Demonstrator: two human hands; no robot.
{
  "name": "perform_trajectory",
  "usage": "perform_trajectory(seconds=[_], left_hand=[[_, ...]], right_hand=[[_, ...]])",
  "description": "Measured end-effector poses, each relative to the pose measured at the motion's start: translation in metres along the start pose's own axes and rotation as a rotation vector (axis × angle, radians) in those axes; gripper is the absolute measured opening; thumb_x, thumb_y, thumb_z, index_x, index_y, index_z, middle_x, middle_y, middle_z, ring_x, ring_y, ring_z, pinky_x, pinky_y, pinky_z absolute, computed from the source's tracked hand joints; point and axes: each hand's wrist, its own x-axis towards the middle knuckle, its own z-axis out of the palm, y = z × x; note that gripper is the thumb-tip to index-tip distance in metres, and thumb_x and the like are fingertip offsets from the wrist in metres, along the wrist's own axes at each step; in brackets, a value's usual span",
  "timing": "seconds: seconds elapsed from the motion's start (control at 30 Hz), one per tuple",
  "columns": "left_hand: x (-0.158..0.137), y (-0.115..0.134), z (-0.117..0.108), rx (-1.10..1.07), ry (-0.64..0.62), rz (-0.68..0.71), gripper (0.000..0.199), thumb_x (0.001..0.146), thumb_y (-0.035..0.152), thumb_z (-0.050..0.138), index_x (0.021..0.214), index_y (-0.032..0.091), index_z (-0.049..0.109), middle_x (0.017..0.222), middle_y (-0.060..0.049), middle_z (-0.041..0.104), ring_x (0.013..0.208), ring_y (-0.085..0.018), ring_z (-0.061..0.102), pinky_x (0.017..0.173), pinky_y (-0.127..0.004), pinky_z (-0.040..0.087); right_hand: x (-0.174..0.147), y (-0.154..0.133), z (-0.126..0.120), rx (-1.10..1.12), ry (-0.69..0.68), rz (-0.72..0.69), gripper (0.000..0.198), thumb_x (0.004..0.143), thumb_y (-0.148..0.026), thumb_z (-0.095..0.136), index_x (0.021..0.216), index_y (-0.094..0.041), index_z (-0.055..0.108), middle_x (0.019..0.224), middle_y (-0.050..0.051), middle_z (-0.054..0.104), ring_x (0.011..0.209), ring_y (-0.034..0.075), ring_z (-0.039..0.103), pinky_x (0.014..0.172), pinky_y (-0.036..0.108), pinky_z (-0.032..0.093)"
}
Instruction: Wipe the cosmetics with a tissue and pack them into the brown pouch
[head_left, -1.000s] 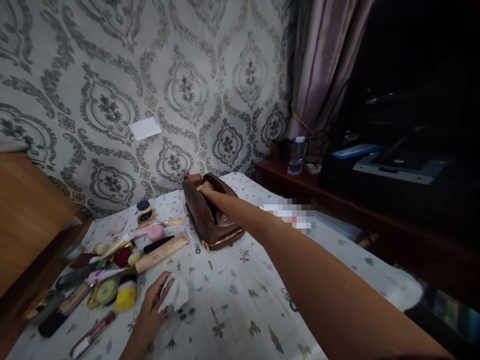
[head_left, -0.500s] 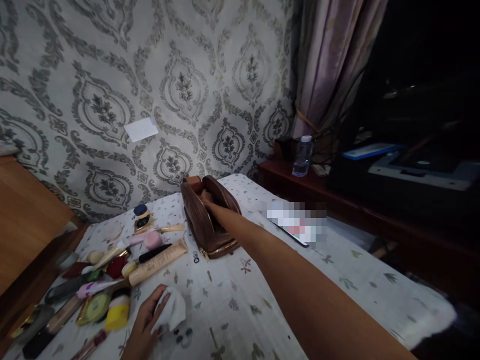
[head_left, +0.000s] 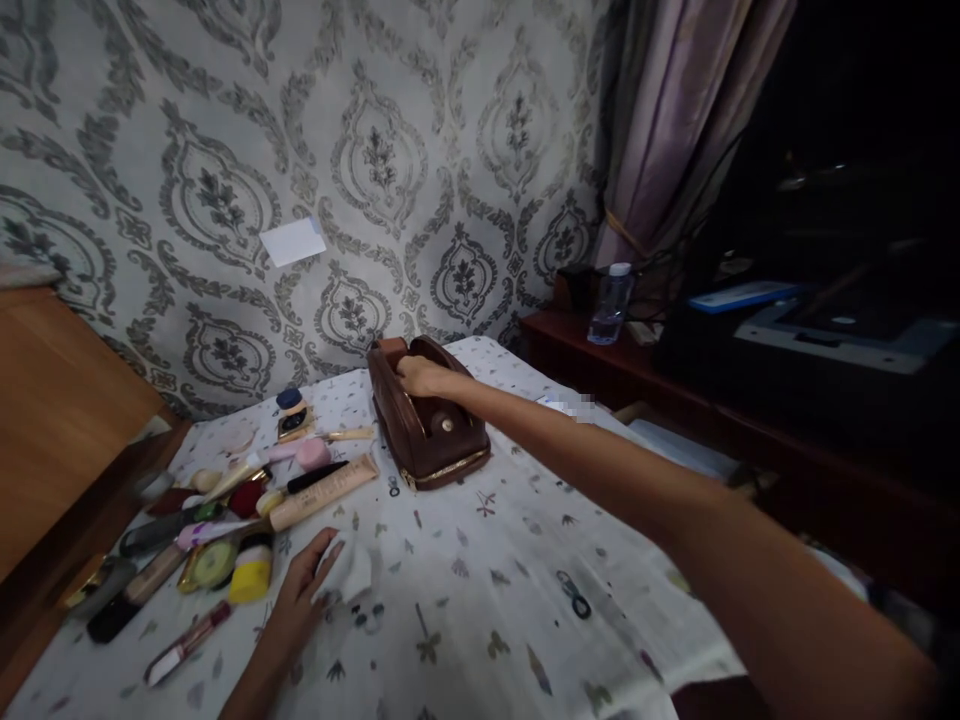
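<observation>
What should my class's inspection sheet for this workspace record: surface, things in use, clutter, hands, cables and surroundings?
Surface: white cloth with a small printed pattern.
Things in use: brown bag, open at the top; white tissue.
Clutter: loose cosmetics left of the bag, among them a beige tube and a yellow jar.
Hands: right hand at the bag's opening, grip hidden; left hand holds the tissue.
Cables: dark, apparently cables, near the bottle; details unclear.
Surroundings: patterned wall, curtain, bottle on a reddish ledge.
</observation>
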Motion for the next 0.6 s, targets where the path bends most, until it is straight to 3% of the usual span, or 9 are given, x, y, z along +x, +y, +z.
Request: perform_trajectory(seconds=[0.1,0.17,0.23,0.33,0.43,0.5,0.6], left_hand=[[-0.007,0.017,0.005,-0.003,0.043,-0.039,0.053,0.063,0.061,0.071,0.095,0.018,0.072,0.106,-0.010,0.072,0.112,-0.032,0.063,0.099,-0.040,0.052],[-0.011,0.034,0.015,0.094,-0.072,0.064,0.043,0.074,0.059,0.063,0.090,0.020,0.070,0.098,-0.008,0.072,0.105,-0.029,0.064,0.096,-0.038,0.052],[-0.012,0.054,0.035,0.245,-0.223,0.303,0.035,0.088,0.050,0.051,0.093,0.020,0.068,0.096,-0.009,0.071,0.098,-0.025,0.064,0.096,-0.037,0.051],[-0.014,0.084,0.083,0.379,-0.517,0.673,0.032,0.097,0.035,0.040,0.112,0.017,0.062,0.121,-0.014,0.066,0.117,-0.024,0.058,0.106,-0.039,0.045],[-0.020,0.101,0.129,0.458,-0.635,0.845,0.026,0.096,0.027,0.042,0.111,0.015,0.059,0.135,-0.017,0.059,0.131,-0.027,0.050,0.113,-0.045,0.038],[-0.020,0.107,0.141,0.448,-0.651,0.838,0.022,0.096,0.027,0.042,0.105,0.015,0.059,0.124,-0.017,0.064,0.116,-0.026,0.060,0.103,-0.041,0.046],[0.000,0.115,0.118,0.356,-0.564,0.736,0.020,0.094,0.028,0.043,0.085,0.017,0.058,0.083,-0.004,0.066,0.076,-0.016,0.062,0.074,-0.027,0.051]], right_hand=[[-0.028,0.008,-0.013,-0.081,-0.155,-0.089,0.039,0.096,-0.037,0.056,0.068,-0.013,0.066,0.069,0.003,0.064,0.075,0.017,0.063,0.071,0.027,0.044],[-0.046,0.014,-0.015,-0.207,-0.251,-0.224,0.042,0.094,-0.045,0.056,0.067,-0.015,0.067,0.066,0.002,0.064,0.072,0.017,0.062,0.065,0.027,0.039],[-0.058,0.018,-0.010,-0.348,-0.275,-0.264,0.032,0.085,-0.045,0.068,0.073,-0.016,0.070,0.072,0.003,0.068,0.075,0.019,0.063,0.063,0.027,0.035],[-0.063,0.019,0.002,-0.489,-0.240,-0.203,0.024,0.077,-0.040,0.077,0.082,-0.017,0.073,0.079,0.007,0.071,0.080,0.023,0.065,0.061,0.027,0.032],[-0.062,0.019,0.008,-0.485,-0.240,-0.211,0.024,0.078,-0.041,0.076,0.080,-0.017,0.072,0.080,0.007,0.071,0.081,0.022,0.066,0.060,0.027,0.031],[-0.063,0.019,0.008,-0.490,-0.230,-0.218,0.023,0.080,-0.040,0.075,0.079,-0.017,0.070,0.079,0.006,0.071,0.080,0.022,0.066,0.060,0.026,0.031],[-0.068,0.022,0.006,-0.522,-0.205,-0.214,0.023,0.082,-0.040,0.073,0.081,-0.017,0.069,0.080,0.006,0.071,0.079,0.021,0.065,0.060,0.027,0.031]])
